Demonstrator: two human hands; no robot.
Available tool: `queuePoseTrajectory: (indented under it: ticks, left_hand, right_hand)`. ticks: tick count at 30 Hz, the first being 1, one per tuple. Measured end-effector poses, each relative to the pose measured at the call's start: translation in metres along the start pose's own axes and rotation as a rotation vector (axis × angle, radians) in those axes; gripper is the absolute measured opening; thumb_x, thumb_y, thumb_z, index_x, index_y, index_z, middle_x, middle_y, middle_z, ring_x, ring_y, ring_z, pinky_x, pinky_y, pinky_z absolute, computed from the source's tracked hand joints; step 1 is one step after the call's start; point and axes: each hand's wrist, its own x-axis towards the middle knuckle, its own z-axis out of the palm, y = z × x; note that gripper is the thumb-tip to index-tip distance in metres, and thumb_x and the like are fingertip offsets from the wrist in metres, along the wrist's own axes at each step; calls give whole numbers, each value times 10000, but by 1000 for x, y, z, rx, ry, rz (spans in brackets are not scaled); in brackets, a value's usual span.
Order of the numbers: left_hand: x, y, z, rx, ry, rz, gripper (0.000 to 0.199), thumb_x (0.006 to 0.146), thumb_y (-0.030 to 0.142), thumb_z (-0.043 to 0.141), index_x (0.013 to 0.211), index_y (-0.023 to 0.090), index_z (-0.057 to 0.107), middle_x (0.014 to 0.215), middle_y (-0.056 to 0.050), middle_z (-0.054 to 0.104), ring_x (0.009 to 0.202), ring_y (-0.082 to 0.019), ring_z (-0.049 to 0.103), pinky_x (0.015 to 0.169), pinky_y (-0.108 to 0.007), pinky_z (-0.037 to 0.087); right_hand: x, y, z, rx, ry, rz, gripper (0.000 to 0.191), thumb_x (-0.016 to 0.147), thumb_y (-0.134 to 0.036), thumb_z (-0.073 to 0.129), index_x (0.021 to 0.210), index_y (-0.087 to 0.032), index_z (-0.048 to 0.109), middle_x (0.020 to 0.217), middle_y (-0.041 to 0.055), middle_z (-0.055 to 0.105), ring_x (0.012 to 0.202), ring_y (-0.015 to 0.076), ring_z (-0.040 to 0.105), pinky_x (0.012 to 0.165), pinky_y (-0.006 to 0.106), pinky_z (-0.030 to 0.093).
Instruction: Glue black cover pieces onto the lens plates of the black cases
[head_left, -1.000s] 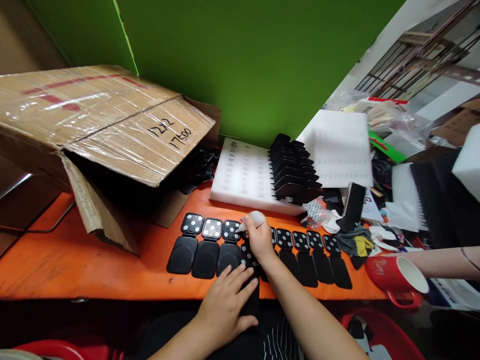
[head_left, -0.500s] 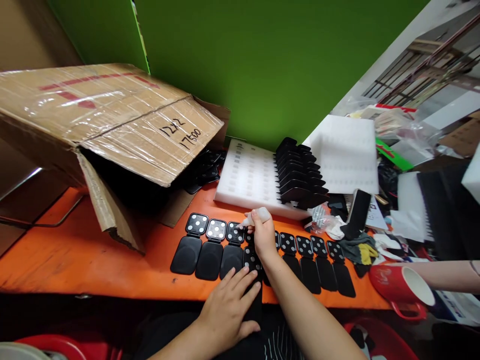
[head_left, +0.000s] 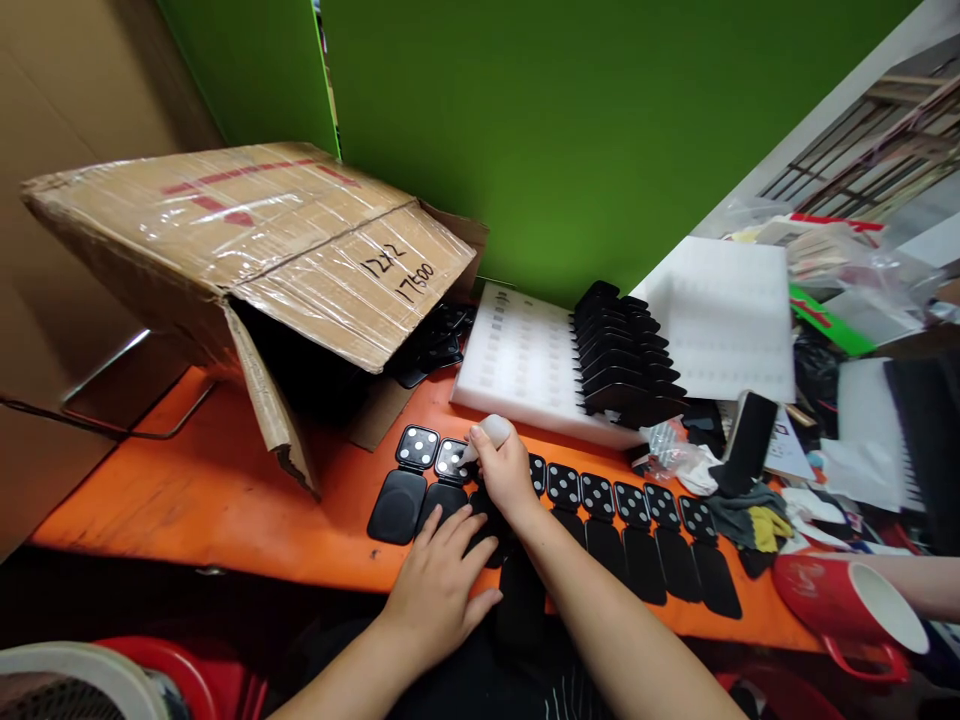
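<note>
Right hand [head_left: 504,470] is gripping a small white squeeze bottle [head_left: 487,434], nozzle aiming down at an open black case [head_left: 447,475] mid-frame, while left hand [head_left: 441,580] is lying flat and open, bracing the row on the orange counter [head_left: 187,500].

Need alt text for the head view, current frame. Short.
A person's right hand holds a small white squeeze bottle, tip down over a row of open black hinged cases with white dots on an orange table. The left hand presses flat on the cases near the table's front edge. A taped cardboard box lies open behind.

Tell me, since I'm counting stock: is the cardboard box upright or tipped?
Tipped: the cardboard box lies on its side, its open flaps facing the orange table.
</note>
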Motion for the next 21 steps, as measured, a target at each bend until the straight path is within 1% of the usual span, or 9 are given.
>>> queuePoseTrajectory:
  ticks: [2,4,7,10,12,16,21]
  left_hand:
    - [2,0,-1,-22,-2,-35,367,789,414,629,1108,236,599,1260,-82,585,1201,-280,500,1039,-534,352]
    - [2,1,0,-37,0,-52,348,788,425,632,1081,239,603,1266,-81,580,1204,-276,500,1042,-530,352]
    - [1,1,1,-48,-8,-61,343,783,432,641,1069,247,598,1271,-72,577,1211,-270,495,1048,-532,346]
    - [2,1,1,-58,-28,-74,337,779,434,648,1058,251,598,1255,-66,588,1215,-270,493,1048,-533,347]
    - [3,1,1,-65,-39,-82,338,776,437,651,1054,252,598,1247,-66,593,1216,-273,493,1044,-535,352]
    - [4,0,1,-70,-40,-81,350,775,448,649,1060,252,598,1245,-70,594,1210,-280,498,1039,-544,352]
    - [3,0,1,-72,-35,-77,357,764,441,664,1055,243,602,1241,-76,595,1203,-280,503,1045,-533,349]
  right_hand:
    - [1,1,-2,1,3,-19,293,767,-496,605,818,-208,591,731,24,681,567,159,577,498,264,449]
    - [2,-1,-3,23,14,-9,302,757,-495,616,830,-204,589,723,27,680,557,157,575,488,261,445]
    - [5,-4,-3,90,24,49,336,766,-516,595,841,-190,573,679,25,669,518,151,566,460,252,430]
    - [10,-8,1,139,4,97,370,775,-545,567,811,-176,563,608,16,639,488,147,555,430,237,408]
    - [12,-11,4,144,2,106,383,768,-550,573,800,-168,565,626,25,641,493,143,556,423,228,404]
    - [12,-13,8,150,4,91,380,765,-547,575,790,-168,560,721,47,672,507,138,565,424,230,411]
    - [4,-7,6,58,-3,54,314,787,-501,578,812,-189,563,724,37,688,596,173,609,503,266,455]
